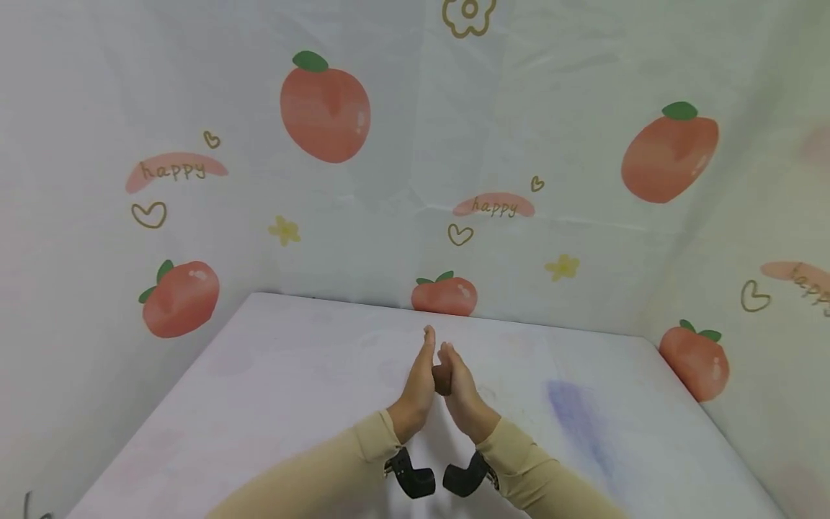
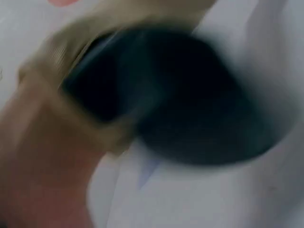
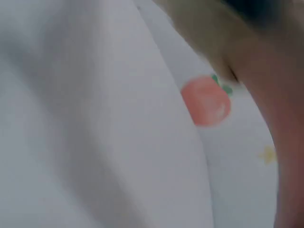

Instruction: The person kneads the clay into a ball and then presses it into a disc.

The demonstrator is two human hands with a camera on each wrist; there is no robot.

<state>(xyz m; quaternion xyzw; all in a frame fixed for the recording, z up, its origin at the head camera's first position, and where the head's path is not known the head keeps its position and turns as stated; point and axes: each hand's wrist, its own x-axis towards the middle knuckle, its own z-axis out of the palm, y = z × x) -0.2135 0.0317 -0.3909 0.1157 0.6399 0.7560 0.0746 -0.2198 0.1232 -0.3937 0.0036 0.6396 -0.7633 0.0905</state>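
- Head view: the left hand and the right hand are raised together over the white table, palm facing palm, with the fingers straight and pointing away from the person.
- Between the two palms there is a small brown object. Only a narrow part of it shows, so I cannot tell what it is. Both hands press on it with flat fingers; neither hand is curled around it.
- Both arms wear beige sleeves, and a black camera mount sits under each wrist.
- Behind the table hangs a white cloth printed with peaches, hearts and the word "happy".
- Left wrist view: the picture is very blurred. It shows a dark rounded shape, a beige cuff and part of a wrist. The fingers are not visible here.
- Right wrist view: also blurred. It shows the white cloth with one printed peach, and the edge of the arm on the right side. The brown object is not visible here.
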